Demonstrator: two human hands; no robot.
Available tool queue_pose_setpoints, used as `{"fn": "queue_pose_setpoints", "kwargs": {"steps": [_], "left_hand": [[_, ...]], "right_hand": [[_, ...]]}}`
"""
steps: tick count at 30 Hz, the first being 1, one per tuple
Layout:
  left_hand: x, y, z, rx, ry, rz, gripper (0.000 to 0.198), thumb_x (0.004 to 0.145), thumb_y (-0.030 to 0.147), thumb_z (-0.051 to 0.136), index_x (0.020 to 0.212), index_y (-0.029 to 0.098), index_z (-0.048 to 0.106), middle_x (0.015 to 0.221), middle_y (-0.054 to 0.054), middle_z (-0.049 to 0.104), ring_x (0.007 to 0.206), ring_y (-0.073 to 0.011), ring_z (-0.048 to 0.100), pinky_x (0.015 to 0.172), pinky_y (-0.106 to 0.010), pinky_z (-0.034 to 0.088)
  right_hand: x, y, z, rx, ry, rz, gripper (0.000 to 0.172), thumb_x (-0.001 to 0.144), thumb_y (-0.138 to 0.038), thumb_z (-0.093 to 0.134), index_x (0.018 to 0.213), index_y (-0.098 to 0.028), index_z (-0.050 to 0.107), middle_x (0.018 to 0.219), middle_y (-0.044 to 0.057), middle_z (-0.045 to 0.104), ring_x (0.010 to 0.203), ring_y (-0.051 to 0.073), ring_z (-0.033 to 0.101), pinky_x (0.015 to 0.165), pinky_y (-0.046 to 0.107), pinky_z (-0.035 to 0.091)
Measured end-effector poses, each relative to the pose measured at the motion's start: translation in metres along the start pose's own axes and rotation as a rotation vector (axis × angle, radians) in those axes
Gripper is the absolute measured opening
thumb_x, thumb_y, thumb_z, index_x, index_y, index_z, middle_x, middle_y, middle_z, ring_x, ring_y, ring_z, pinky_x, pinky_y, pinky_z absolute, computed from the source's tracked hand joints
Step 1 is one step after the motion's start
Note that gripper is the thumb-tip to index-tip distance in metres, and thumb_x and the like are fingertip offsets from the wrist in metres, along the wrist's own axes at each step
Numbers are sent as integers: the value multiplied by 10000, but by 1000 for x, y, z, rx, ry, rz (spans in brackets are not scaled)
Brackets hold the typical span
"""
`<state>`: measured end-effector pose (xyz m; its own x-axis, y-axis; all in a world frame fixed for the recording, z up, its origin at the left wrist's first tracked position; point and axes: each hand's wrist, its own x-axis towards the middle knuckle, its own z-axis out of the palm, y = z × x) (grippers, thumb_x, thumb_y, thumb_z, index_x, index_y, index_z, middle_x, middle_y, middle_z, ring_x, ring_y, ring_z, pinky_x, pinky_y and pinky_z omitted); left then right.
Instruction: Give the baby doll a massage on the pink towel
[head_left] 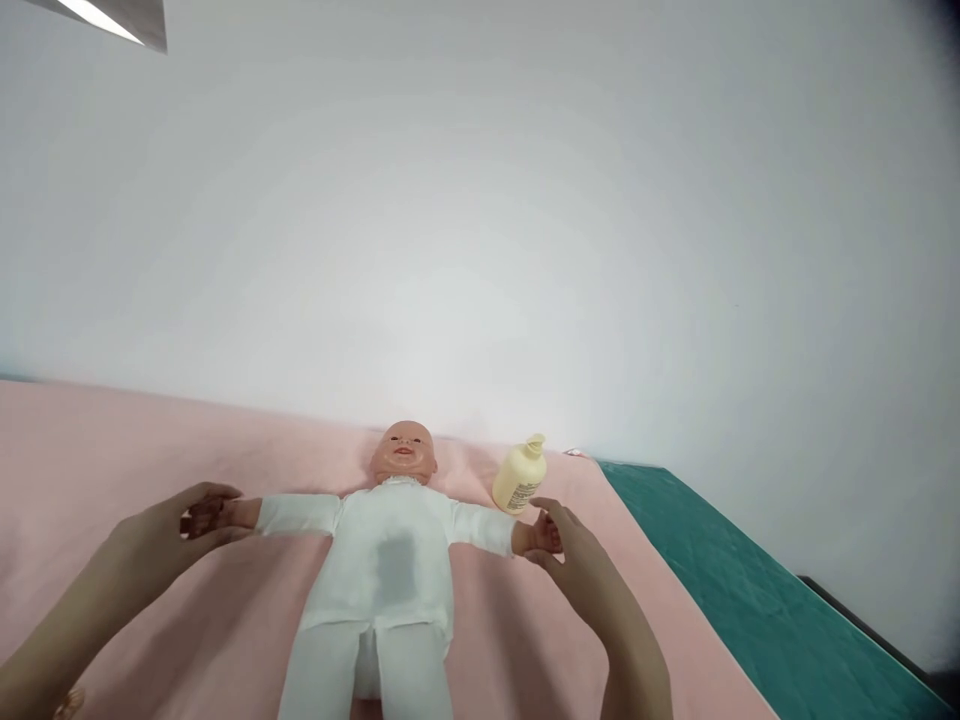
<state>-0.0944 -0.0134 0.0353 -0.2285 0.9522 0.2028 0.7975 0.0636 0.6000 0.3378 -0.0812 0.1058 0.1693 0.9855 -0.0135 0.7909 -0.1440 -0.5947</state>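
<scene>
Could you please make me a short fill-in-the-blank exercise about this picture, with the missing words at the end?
1. The doll lies on its ____.
2. The cloth directly under the doll is coloured ____.
3. The left hand is farther from the yellow bottle than the ____ hand.

Missing words: back; pink; right.

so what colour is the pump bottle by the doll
Pale yellow, pump top included; the pump bottle shows best in the head view.
</scene>
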Motion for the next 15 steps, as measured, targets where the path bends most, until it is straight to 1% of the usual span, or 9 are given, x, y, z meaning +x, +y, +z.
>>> {"fn": "queue_pose_setpoints", "kwargs": {"steps": [3, 6, 8, 10, 12, 13, 15], "left_hand": [[-11, 24, -5, -68, -15, -108, 469, 786, 598, 556, 1112, 269, 630, 916, 17, 770, 860, -245, 723, 674, -264, 492], [-28, 49, -5, -140, -4, -110, 515, 781, 634, 519, 1167, 303, 605, 1047, 27, 767, 950, -250, 729, 749, -288, 534], [-40, 64, -4, -173, -10, -118, 527, 780, 639, 498, 1182, 318, 614, 1051, 36, 769, 971, -258, 731, 773, -307, 559], [-50, 74, -1, -222, -6, -136, 524, 765, 652, 527, 1174, 344, 636, 1045, 58, 773, 982, -261, 735, 764, -311, 584], [-58, 78, 3, -317, 4, -113, 496, 727, 640, 610, 1129, 355, 668, 1036, 79, 776, 982, -246, 741, 764, -283, 602], [-60, 79, 6, -368, 10, -76, 470, 720, 615, 644, 1108, 354, 681, 1035, 84, 777, 976, -233, 745, 775, -263, 606], [-64, 76, 13, -432, 31, 43, 387, 736, 561, 676, 1058, 350, 711, 1033, 91, 779, 952, -208, 753, 790, -220, 604]], "right_hand": [[-6, -9, 1, 12, 62, -97, 470, 918, -157, 493, 1358, -313, 441, 1177, 18, 588, 1027, 172, 604, 877, 310, 480], [-10, -18, 4, 9, 88, -211, 442, 939, -178, 477, 1349, -338, 441, 1231, 6, 593, 1082, 167, 600, 909, 312, 481], [-13, -24, 7, 8, 91, -270, 430, 943, -187, 484, 1341, -346, 453, 1244, -5, 605, 1097, 168, 600, 921, 315, 482], [-15, -29, 9, 16, 90, -303, 426, 942, -197, 508, 1335, -356, 472, 1254, -19, 618, 1098, 171, 606, 916, 315, 487], [-17, -33, 10, 33, 90, -339, 428, 937, -199, 536, 1330, -365, 490, 1261, -36, 629, 1097, 165, 613, 910, 304, 491], [-18, -34, 10, 42, 86, -358, 431, 937, -195, 544, 1329, -369, 497, 1266, -44, 633, 1102, 160, 615, 912, 297, 492], [-19, -36, 11, 51, 69, -387, 435, 936, -180, 556, 1325, -370, 513, 1274, -51, 637, 1113, 153, 616, 916, 286, 493]]}}
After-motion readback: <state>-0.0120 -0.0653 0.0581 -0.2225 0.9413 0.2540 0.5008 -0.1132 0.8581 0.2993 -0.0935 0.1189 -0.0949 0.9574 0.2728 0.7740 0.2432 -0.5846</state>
